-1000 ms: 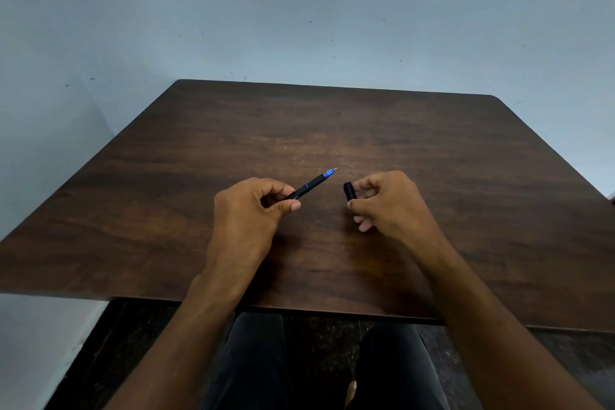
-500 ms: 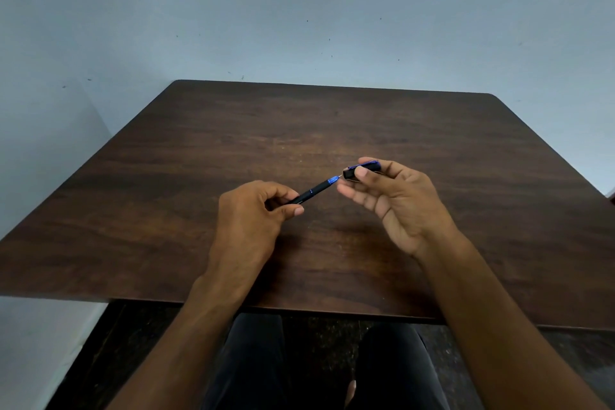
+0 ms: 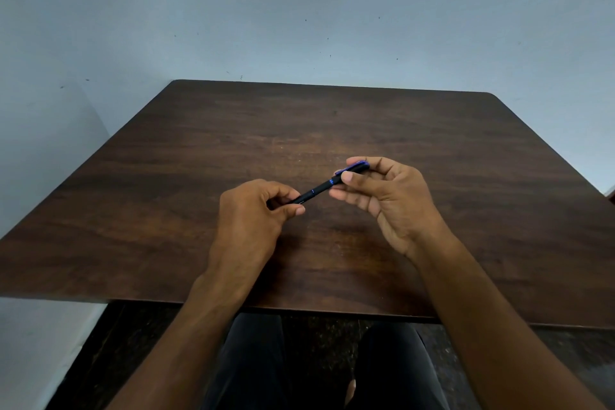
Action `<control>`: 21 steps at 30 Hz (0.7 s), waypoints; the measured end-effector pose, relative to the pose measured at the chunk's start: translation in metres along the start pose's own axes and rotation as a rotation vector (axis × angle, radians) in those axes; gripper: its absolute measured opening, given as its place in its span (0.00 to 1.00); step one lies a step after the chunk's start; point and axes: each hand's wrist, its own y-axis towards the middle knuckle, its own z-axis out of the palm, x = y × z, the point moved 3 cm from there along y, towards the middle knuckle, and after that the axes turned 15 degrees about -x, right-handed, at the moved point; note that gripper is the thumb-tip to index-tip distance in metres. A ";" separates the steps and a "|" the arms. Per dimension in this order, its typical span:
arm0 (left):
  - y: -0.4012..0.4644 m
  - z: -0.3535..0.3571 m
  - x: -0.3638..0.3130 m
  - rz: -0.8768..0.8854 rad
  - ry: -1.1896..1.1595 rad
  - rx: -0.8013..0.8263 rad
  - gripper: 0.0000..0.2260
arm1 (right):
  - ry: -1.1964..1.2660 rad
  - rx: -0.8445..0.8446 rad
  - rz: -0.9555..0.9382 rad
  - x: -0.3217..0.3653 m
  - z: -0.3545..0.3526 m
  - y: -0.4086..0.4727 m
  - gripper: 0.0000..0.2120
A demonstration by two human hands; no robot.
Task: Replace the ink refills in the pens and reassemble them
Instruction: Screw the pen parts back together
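Capping the pen over the worktop (image 3: 166,210)
Your left hand (image 3: 253,213) fingers grip the pen (image 3: 314,191) barrel, right hand (image 3: 382,190) fingers pinch the cap (image 3: 352,168) on its tip; push straight along the barrel until it seats.

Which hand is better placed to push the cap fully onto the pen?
The right hand, probably: it already pinches the cap at the pen's far end, in line with the barrel. The left hand grips the barrel's near end and can steady it.
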 end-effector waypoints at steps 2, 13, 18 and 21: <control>0.000 0.001 -0.001 0.012 0.000 -0.006 0.09 | -0.039 0.011 -0.011 -0.001 0.002 0.000 0.12; 0.000 0.000 0.004 0.048 -0.011 -0.040 0.08 | -0.194 0.057 -0.064 -0.009 0.009 -0.001 0.09; -0.002 0.003 0.002 0.091 0.003 -0.060 0.07 | -0.172 0.047 -0.090 -0.011 0.011 -0.001 0.08; -0.004 0.003 0.001 0.145 0.021 -0.083 0.05 | -0.158 0.059 -0.107 -0.011 0.012 -0.002 0.08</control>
